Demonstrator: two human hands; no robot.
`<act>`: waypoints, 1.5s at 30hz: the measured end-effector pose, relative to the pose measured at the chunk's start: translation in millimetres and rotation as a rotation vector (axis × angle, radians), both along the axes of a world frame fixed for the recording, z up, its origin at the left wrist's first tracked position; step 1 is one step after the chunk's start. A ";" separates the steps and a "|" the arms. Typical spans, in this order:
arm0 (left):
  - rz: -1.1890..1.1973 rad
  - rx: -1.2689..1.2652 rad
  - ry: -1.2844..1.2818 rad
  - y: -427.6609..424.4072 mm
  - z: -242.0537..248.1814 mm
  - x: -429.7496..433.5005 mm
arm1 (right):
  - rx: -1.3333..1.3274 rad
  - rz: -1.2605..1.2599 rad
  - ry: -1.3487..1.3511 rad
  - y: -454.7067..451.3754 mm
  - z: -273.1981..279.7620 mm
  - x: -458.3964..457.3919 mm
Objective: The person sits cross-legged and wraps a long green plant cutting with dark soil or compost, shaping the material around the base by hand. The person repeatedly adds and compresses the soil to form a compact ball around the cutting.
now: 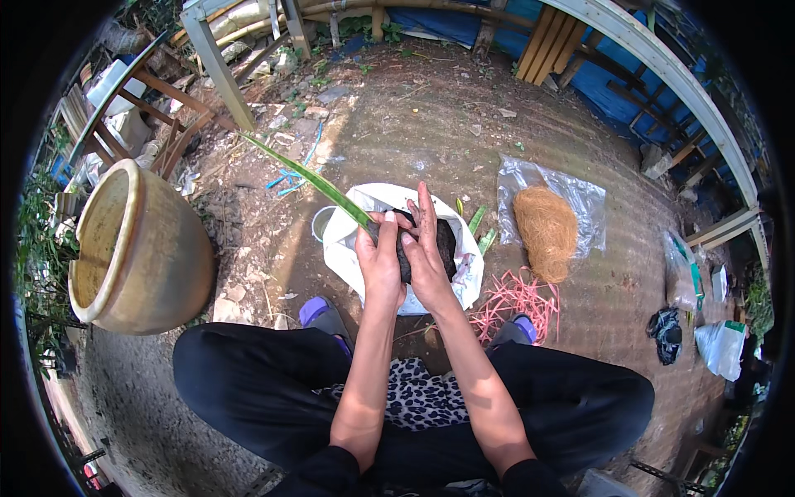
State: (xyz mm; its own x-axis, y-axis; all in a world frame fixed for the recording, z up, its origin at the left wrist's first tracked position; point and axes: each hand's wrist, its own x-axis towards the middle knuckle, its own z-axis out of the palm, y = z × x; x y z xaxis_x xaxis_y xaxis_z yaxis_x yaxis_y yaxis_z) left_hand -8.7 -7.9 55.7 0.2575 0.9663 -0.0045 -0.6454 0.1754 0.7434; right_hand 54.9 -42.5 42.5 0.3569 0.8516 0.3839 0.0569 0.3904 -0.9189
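My left hand (379,258) is closed around the base of a long green snake plant leaf (310,177) with pale edges, which slants up and to the left. Between my palms is a clump of dark soil (405,268), mostly hidden by the hands. The right hand (428,261) presses against it from the other side, thumb bent in and the other fingers stretched out. Directly beneath both hands sits a white sack (469,273) with its rim rolled down, holding dark soil (445,248).
A large glazed pot (168,261) lies tipped at left. Cut leaf pieces (486,241) and pink plastic raffia (518,307) are right of the sack. Brown fibre (545,227) rests on a clear plastic bag (590,217). A small container (322,222) touches the sack's left side.
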 end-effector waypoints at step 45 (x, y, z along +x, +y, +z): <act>-0.059 -0.240 0.035 4.2 7.0 -5.9 | -0.174 -0.014 -0.181 -7.5 10.3 3.2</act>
